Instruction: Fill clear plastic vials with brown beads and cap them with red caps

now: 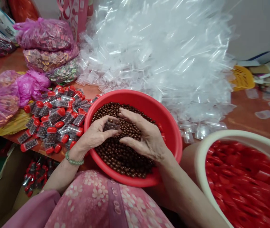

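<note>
A red basin [170,126] full of small round brown beads [125,158] rests in front of me. Above its left part, my left hand [99,133], with a green bead bracelet at the wrist, grips a small clear container [111,125] that looks filled with brown beads. My right hand [144,133] is over the beads, thumb and fingers spread apart, with nothing seen between them. Left of the basin lies a pile of filled clear containers with red caps [51,134].
A large heap of clear empty containers [158,53] stands behind the basin. A cream tub [200,161] of red caps [241,183] is at right. Pink bags [47,34] sit at back left, a yellow basket [243,77] at back right. An open box [2,183] is below left.
</note>
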The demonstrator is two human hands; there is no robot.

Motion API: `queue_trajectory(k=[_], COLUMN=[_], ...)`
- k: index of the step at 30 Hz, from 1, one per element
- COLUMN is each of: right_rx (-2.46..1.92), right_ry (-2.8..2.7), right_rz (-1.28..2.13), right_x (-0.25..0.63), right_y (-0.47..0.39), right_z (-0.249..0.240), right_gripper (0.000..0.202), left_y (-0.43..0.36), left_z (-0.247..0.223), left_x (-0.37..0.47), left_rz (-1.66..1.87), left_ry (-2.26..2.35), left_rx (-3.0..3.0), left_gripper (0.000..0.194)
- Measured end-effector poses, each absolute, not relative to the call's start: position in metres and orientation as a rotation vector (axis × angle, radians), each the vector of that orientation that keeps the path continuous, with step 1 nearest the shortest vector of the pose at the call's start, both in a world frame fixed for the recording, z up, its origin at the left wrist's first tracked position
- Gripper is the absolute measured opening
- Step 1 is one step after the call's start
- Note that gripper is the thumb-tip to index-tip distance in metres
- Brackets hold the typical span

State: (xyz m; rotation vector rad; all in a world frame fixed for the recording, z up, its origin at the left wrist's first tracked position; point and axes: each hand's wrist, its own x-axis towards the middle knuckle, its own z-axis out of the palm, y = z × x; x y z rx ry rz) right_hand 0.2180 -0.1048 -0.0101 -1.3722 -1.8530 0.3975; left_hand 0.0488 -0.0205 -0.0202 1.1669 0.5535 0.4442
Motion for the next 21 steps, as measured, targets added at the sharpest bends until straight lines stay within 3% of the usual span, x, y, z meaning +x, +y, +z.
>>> queue_trajectory(k=[11, 21], right_rx=[-1.267, -1.286], right_ry=[-1.783, -1.648], right_rz=[0.739, 0.981], right_x=[0.226, 0.224], right_y=[-0.087, -0.081], right_z=[-0.007, -0.01], right_gripper=[0.036, 0.037], left_y=[-0.018, -0.016], left_z=[-0.025, -0.023], left_x=[0.047, 0.047], left_rz=[0.386, 0.26], left_ry=[0.458, 0.37], left_rx=[1.148, 1.08], left_gripper=[0.043, 0.03])
